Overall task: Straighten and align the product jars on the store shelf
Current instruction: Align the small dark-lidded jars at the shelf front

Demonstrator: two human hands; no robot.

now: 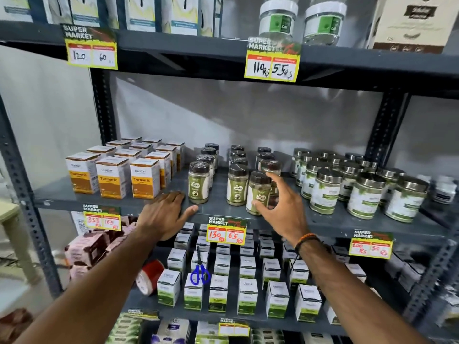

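Three rows of small dark-lidded jars with green powder stand on the middle shelf [218, 207]. The left row's front jar [198, 182] and the middle row's front jar [237, 184] stand upright. The right row's front jar [258, 193] stands nearest the shelf edge, slightly forward of the other two. My right hand [280, 207] is at this jar with fingers spread around its right side and thumb near its lower label; contact looks light. My left hand [164, 212] lies flat, palm down, on the shelf edge just left of the left row.
Orange turmeric boxes [113, 177] fill the shelf's left. Larger steel-lidded jars [365, 192] crowd the right. Price tags [226, 233] hang from the shelf lip. Below are white-green boxes [218, 296], blue scissors [200, 274] and a red tape roll [149, 276].
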